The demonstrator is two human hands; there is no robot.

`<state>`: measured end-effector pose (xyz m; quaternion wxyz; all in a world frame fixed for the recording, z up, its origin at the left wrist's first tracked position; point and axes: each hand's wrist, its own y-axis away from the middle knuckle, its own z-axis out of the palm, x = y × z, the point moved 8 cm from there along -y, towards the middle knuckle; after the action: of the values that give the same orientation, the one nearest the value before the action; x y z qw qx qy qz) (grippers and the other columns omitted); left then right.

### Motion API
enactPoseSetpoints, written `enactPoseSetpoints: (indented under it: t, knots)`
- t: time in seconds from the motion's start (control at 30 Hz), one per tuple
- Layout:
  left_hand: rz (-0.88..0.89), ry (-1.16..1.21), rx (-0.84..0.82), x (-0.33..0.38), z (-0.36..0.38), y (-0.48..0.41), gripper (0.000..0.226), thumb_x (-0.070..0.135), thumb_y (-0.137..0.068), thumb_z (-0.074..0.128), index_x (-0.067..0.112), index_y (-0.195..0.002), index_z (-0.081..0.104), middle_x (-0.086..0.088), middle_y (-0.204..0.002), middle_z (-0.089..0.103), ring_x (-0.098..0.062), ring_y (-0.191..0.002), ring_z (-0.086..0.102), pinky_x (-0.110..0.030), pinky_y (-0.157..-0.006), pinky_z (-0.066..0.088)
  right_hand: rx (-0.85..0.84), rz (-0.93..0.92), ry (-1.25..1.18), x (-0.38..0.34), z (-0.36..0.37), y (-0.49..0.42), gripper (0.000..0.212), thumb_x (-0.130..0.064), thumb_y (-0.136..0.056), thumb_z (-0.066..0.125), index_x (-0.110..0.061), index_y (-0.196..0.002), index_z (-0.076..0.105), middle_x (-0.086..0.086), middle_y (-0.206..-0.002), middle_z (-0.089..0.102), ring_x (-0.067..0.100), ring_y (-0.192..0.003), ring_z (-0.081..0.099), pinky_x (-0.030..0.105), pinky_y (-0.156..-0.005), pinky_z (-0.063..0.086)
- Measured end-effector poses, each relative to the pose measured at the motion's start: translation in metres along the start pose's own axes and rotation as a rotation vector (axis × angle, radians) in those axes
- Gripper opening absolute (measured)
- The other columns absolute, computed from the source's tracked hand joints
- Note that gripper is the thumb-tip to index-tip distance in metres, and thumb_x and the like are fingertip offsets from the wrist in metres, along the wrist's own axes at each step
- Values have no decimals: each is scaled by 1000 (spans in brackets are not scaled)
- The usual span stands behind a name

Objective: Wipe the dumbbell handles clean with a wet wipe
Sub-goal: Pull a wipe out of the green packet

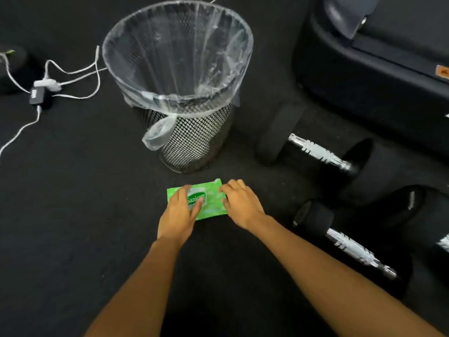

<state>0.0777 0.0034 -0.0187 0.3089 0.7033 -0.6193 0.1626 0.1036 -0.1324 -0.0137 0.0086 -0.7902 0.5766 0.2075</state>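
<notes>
A green wet-wipe pack (211,203) lies flat on the black floor just in front of the bin. My left hand (179,212) rests on the pack's left half, fingers spread over the label. My right hand (240,203) touches the pack's right edge with its fingers curled. Two black dumbbells lie to the right: the far dumbbell (318,152) and the near dumbbell (357,251), both with bare chrome handles. A third chrome handle (444,243) shows at the right edge.
A wire mesh bin (194,137) lined with a clear plastic bag stands right behind the pack. White cables and a charger (46,86) lie on the floor at the left. A large dark machine base (379,76) fills the upper right.
</notes>
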Motion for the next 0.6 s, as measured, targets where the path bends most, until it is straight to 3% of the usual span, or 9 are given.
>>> enactPoseSetpoints:
  t: [0.37, 0.6]
  knots:
    - [-25, -163, 57, -10, 6, -2, 47, 33, -92, 54, 14, -134, 42, 0, -136, 45, -16, -123, 44, -33, -87, 45, -4, 42, -66, -25, 22, -30, 37, -22, -95, 46, -16, -131, 50, 5, -130, 47, 22, -123, 37, 33, -100, 32]
    - [-87, 5, 132, -18, 1, -2, 18, 20, -93, 49, 5, -101, 56, -9, -100, 61, -25, -86, 57, -31, -63, 38, 5, 117, -87, -30, 31, -37, 37, -37, -92, 50, -17, -123, 56, 4, -127, 50, 22, -122, 38, 34, -99, 31]
